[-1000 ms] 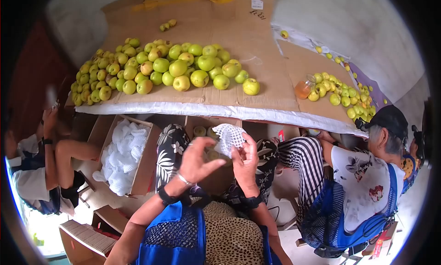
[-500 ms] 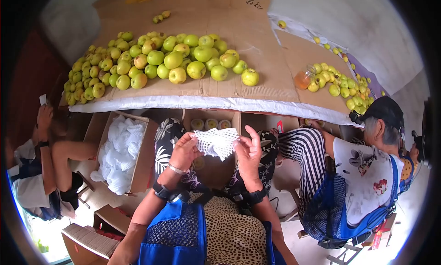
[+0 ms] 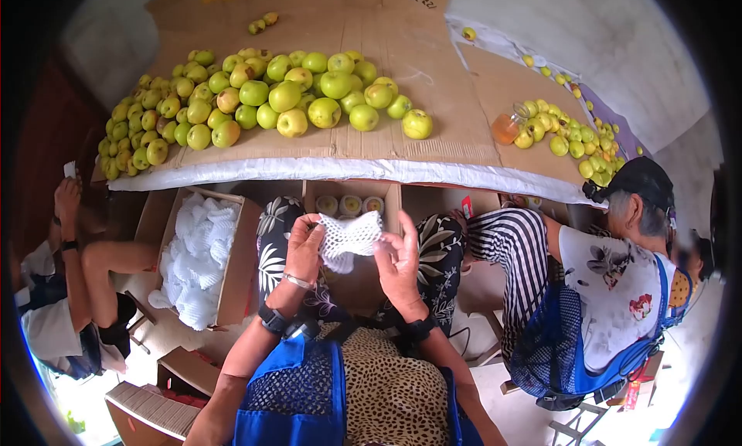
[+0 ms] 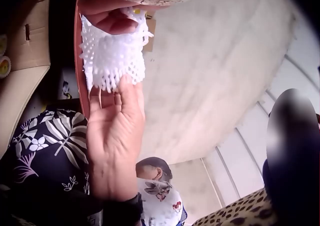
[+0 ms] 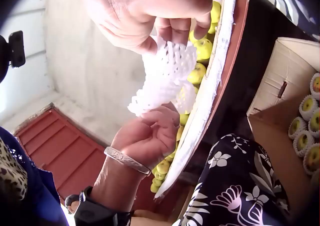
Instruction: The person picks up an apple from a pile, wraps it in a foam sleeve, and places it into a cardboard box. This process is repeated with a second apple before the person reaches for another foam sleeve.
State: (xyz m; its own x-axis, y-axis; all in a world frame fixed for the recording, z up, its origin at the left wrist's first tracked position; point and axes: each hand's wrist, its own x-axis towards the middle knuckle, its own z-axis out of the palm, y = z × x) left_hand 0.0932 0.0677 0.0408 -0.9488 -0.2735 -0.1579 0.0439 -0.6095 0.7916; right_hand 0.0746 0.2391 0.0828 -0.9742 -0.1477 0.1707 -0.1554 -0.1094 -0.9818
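Note:
A white foam fruit net [image 3: 352, 237] is stretched between the two hands, above the lap. The left hand [image 3: 304, 249] pinches one end of it between thumb and curled fingers. At the opposite end, the right hand [image 3: 399, 264] holds the edge, its thumb [image 4: 125, 83] on the near side and other fingers behind the mesh. Below and beyond the hands, a cardboard box [image 5: 272, 93] contains apples [image 5: 302, 141] in white foam nets. In the right wrist view, the net [image 5: 170, 71] hangs between the hands with its mesh spread.
Green-yellow apples [image 3: 284, 96] are piled on the cardboard-covered table [image 3: 417, 52]. A carton of loose foam nets [image 3: 199, 253] stands left of the knees. One person [image 3: 618, 307] sits at the right, another [image 3: 58, 307] at the left. A jar [image 3: 508, 127] stands by more apples.
The left hand has gone from open beside the net to gripping its end. The net, earlier in the right hand alone, is now stretched between both and has shifted slightly left.

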